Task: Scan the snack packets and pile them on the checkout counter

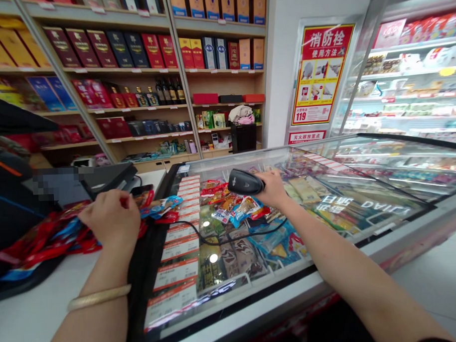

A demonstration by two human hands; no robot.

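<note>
My right hand (274,188) grips a black handheld barcode scanner (245,181) above the glass top of a chest freezer (232,285). Beneath the scanner, red and blue snack packets (248,209) lie on the glass. The scanner's black cable (230,239) loops across the freezer toward the left. Over a heap of red and blue snack packets (61,234) on the counter hovers my left hand (112,215), fingers bent and apart, with nothing visible in it. Its fingertips are partly hidden, and I cannot tell whether they touch the packets. A gold bangle (100,297) circles that wrist.
Orange-and-white price labels (178,247) line the freezer's left end. A dark device (108,177) stands on the white counter (34,317) behind the heap. Shelves of boxed bottles (134,47) cover the back wall, and a lit display fridge (415,84) stands at right.
</note>
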